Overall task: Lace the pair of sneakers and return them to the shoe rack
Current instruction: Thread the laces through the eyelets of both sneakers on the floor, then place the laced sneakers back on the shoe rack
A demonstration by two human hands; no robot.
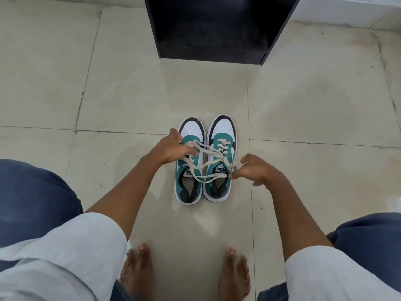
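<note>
Two teal, white and black sneakers stand side by side on the floor, toes pointing away from me. The right sneaker (pixel 221 135) has laces crossed through its eyelets. The left sneaker (pixel 191 187) has loose cream laces (pixel 201 168) trailing across both shoes. My left hand (pixel 171 148) rests over the left sneaker's lacing area, fingers pinching a lace. My right hand (pixel 253 170) sits just right of the right sneaker, pinching a lace end between thumb and fingers.
A black shoe rack (pixel 212 48) stands on the floor straight ahead, its lowest shelf open toward me. Pale floor tiles (pixel 130 101) surround the shoes. My bare feet (pixel 138 270) and knees frame the bottom of the view.
</note>
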